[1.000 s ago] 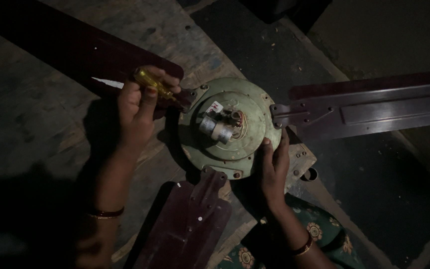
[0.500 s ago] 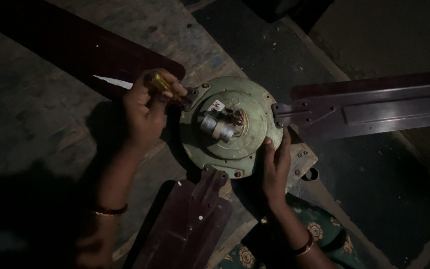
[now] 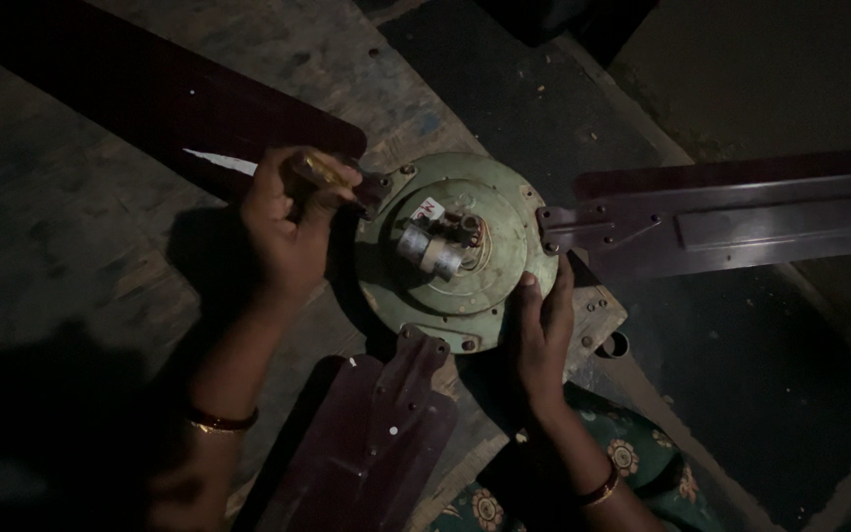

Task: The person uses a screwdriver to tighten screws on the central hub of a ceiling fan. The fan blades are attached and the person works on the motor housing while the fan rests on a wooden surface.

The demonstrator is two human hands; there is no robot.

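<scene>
Centrally, round pale-green fan motor housing [image 3: 450, 251], three dark maroon blades [image 3: 731, 222] attached.

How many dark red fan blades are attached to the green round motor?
3: one dark red fan blade upper left beneath the left hand, one stretching right, one at the bottom.

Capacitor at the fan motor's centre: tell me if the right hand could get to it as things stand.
Probably yes: the right hand rests on the green motor housing rim, and nothing covers the capacitor beside it.

Left hand [image 3: 293, 222] fisted, fingers curled — right hand [image 3: 541, 330] flat, fingers spread.
</scene>
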